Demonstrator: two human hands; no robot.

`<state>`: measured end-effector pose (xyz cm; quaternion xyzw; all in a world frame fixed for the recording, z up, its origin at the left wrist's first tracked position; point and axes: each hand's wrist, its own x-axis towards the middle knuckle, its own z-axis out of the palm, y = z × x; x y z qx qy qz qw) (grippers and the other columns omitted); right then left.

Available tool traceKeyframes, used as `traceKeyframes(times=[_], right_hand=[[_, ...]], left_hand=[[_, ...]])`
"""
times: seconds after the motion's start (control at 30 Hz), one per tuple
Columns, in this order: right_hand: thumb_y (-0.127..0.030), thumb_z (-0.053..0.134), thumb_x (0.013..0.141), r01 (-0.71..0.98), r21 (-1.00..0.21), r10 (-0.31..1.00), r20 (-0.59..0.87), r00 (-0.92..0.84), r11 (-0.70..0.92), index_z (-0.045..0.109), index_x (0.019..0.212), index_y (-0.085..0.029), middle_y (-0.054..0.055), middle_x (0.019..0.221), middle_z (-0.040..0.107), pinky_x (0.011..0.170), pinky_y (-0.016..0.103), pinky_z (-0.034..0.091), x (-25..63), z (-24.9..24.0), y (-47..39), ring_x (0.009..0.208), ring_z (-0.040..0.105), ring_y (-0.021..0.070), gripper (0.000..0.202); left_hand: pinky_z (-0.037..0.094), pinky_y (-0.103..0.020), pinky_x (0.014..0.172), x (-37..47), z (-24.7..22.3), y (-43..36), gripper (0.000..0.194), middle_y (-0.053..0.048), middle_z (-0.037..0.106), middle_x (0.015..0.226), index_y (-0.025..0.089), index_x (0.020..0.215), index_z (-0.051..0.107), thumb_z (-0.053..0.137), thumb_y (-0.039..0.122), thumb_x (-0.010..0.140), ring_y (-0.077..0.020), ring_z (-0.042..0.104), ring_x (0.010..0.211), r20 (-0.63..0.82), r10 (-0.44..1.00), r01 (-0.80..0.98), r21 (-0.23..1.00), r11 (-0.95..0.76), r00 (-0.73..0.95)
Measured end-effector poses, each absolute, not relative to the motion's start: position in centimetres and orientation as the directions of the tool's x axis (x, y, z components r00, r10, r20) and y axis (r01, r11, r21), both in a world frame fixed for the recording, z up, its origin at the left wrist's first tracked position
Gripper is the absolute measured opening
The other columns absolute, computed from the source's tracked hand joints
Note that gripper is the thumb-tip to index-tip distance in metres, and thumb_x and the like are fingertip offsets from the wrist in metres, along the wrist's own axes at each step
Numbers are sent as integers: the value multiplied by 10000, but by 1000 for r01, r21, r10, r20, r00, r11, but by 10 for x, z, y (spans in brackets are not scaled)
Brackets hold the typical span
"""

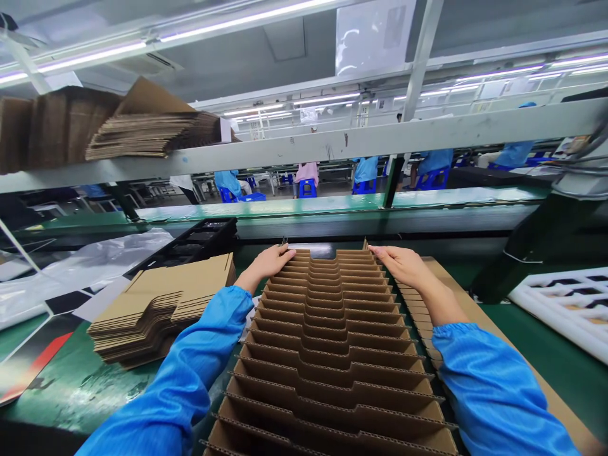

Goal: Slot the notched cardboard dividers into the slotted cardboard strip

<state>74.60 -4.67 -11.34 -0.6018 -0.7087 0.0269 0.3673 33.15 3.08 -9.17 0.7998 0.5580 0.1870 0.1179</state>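
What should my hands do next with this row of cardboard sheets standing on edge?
Probably press both hands inward to square the row. The left hand and right hand already rest on the far corners of the cardboard sheets, which stand fanned apart with uneven gaps.

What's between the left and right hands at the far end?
In the head view, the row of upright cardboard dividers spans the whole gap between the left hand and right hand; both touch its far end.

Both hands, left hand (270, 261) and right hand (401, 263), press the far end of upright cardboard dividers (332, 354) (corrugated).
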Motion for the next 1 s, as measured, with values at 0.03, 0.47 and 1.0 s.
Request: traceKeyframes(times=[0.03, 0.47, 1.0], right_hand=[[-733, 452, 1078, 829, -485, 873, 487, -7, 278, 855, 1249, -322, 29, 1305, 803, 1080, 472, 610, 745, -113, -47, 1278, 740, 341, 601], [-732, 422, 1072, 789, -544, 857, 513, 44, 286, 857, 1210, -256, 55, 1255, 820, 1040, 466, 617, 732, -120, -45, 1236, 758, 338, 660], [-687, 419, 1080, 789, -492, 869, 485, -101, 366, 826, 1035, -282, 36, 1144, 838, 924, 388, 591, 707, -102, -59, 1102, 771, 303, 575]], left_hand=[[485, -463, 1203, 332, -91, 28, 660, -189, 576, 1661, 204, 1543, 677, 476, 638, 1088, -398, 580, 1519, 185, 937, 858, 379, -347, 297], [573, -362, 969, 335, -84, 24, 385, -114, 795, 1243, 223, 1202, 783, 572, 518, 1073, -302, 758, 1129, 257, 922, 858, 356, -370, 291], [573, -410, 1045, 287, -71, -29, 361, -107, 828, 1215, 236, 1132, 837, 630, 499, 997, -328, 760, 1134, 312, 898, 853, 326, -408, 310]])
